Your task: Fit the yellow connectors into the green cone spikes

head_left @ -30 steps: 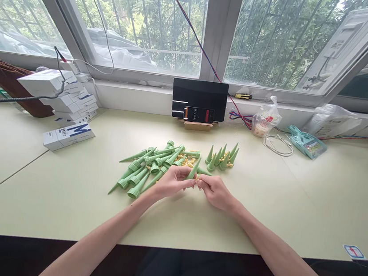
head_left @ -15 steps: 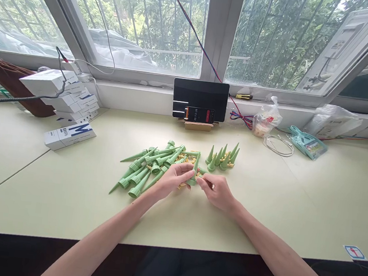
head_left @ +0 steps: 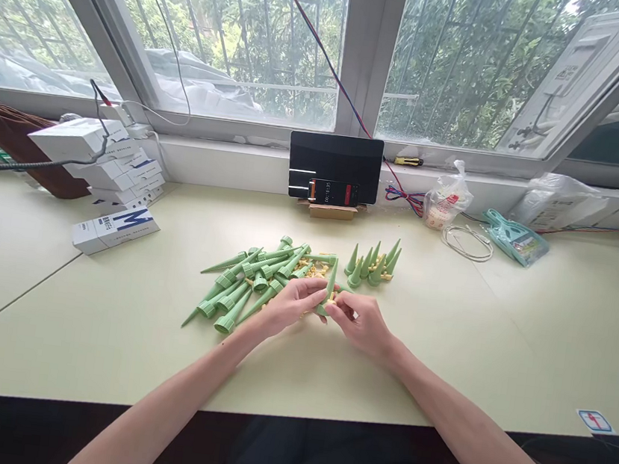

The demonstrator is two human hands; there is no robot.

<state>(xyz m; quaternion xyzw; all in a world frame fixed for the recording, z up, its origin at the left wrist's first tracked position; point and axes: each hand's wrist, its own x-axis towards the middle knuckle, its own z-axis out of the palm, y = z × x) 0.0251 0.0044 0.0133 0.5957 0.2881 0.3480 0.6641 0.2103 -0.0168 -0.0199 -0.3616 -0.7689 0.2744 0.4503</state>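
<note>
My left hand (head_left: 295, 303) is closed around the base of a green plastic watering spike (head_left: 332, 276), whose point stands up, tilted slightly right. My right hand (head_left: 360, 321) pinches a small yellow valve (head_left: 331, 302) against the side of that spike's base; the fingers partly hide it. Left of my hands spreads a heap of green watering spikes (head_left: 230, 301), lying in many directions. Small yellow valves (head_left: 316, 269) lie behind my left hand, partly covered. Beyond my right hand, several spikes with yellow valves on them (head_left: 377, 273) stand point up in a group.
A black tablet (head_left: 335, 156) leans at the window, with a phone (head_left: 332, 192) in front showing a timer. White boxes (head_left: 116, 229) are at the left. A bagged item (head_left: 446, 200), a coiled white cable (head_left: 467, 244) and a teal pouch (head_left: 515, 238) lie at the right rear.
The spike in my left hand has tipped a little to the right. My right fingers have shifted slightly at its base and now cover more of the yellow valve.
</note>
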